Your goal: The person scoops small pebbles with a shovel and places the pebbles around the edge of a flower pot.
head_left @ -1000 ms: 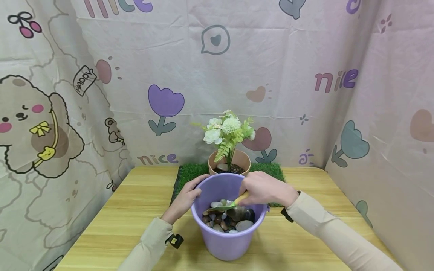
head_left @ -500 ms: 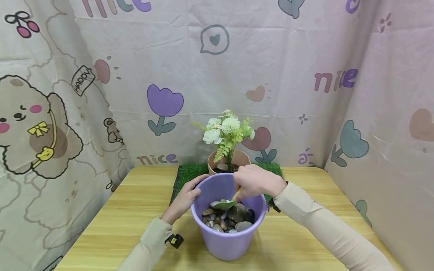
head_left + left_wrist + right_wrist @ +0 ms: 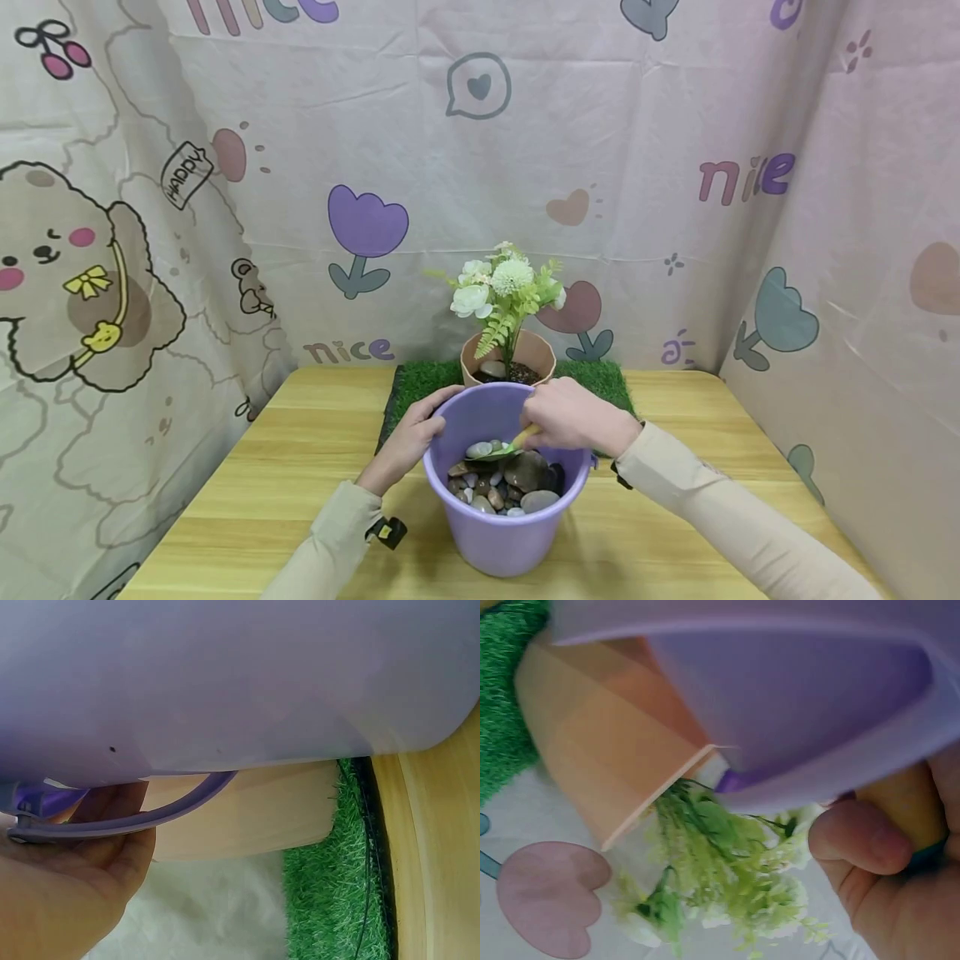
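Observation:
A purple bucket [image 3: 506,542] of stones stands on the table in front of me. My left hand [image 3: 412,429] grips its left rim, thumb on the near side. In the left wrist view the bucket's carrying handle [image 3: 176,810] hangs down across those fingers. My right hand [image 3: 576,415] is over the right side of the bucket, curled round the yellow handle [image 3: 525,437] of a small garden trowel. The trowel's green blade [image 3: 495,456] points left among the stones [image 3: 527,472], partly hidden. In the right wrist view, thumb and fingers hold the yellow trowel handle [image 3: 906,810].
Right behind the bucket, a peach flowerpot [image 3: 469,360] with white artificial-looking flowers [image 3: 512,277] stands on a green turf mat [image 3: 600,382]. Dark soil and a stone show inside the pot. Wooden tabletop [image 3: 300,467] extends on both sides; printed cloth [image 3: 480,167] encloses the back and sides.
My right hand shifted left and up with the trowel, then back slightly right and down. The trowel blade has changed its tilt among the stones. My left hand keeps its place on the rim.

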### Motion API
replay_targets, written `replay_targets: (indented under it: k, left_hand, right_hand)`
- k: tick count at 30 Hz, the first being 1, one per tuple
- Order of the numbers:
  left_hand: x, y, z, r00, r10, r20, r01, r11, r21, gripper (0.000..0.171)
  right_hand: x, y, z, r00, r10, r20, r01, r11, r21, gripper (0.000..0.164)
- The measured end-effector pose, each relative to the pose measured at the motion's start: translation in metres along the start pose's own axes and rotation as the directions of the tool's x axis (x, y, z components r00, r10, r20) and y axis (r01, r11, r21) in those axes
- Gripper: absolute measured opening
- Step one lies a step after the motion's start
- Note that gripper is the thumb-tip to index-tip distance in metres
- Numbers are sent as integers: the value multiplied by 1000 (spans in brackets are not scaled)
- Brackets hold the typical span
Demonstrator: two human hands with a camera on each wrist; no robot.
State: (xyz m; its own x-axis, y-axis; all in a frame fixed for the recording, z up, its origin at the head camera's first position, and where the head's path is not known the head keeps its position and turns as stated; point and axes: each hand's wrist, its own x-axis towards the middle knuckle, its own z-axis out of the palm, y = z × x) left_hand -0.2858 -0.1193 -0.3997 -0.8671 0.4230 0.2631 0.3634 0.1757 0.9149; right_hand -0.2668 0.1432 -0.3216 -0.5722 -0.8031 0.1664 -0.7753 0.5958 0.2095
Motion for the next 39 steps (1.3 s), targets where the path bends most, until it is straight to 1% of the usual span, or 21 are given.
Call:
replay_targets:
  k: [7,14,17,21,26,29,35,39]
  left_hand:
    - [0,-1,0,1000,-4,11,4,1000,-18,63]
    - [1,0,1,1000,-4,20,4,1000,-21,64]
    - [1,0,1,1000,-1,23,2,1000,-30,64]
    - [1,-1,1,1000,5,24,-3,999,-43,63]
    - [2,-1,1,1000,7,13,-6,1000,-30,63]
    - [3,-1,1,1000,0,15,0,1000,-31,63]
    - [2,-2,3,1000,-27,14,27,999,-35,65]
    - [1,-2,2,999,-33,7,33,999,-41,65]
  right_hand:
    - [-15,6,13,994,-54,-100,47,997,-68,18]
    - [-22,11,17,983,-8,-184,-2,999,-51,15]
    - [-24,11,18,977,5,-213,-11,999,-30,10]
    - [-29,11,16,970,31,-241,-35,999,-12,12]
    - [-37,11,14,957,105,-269,-107,994,4,17]
    - [-40,12,16,951,141,-275,-138,990,32,17]
    - [-44,12,20,949,196,-247,-179,980,88,15]
    - [-42,11,23,944,210,-254,-191,976,100,14]
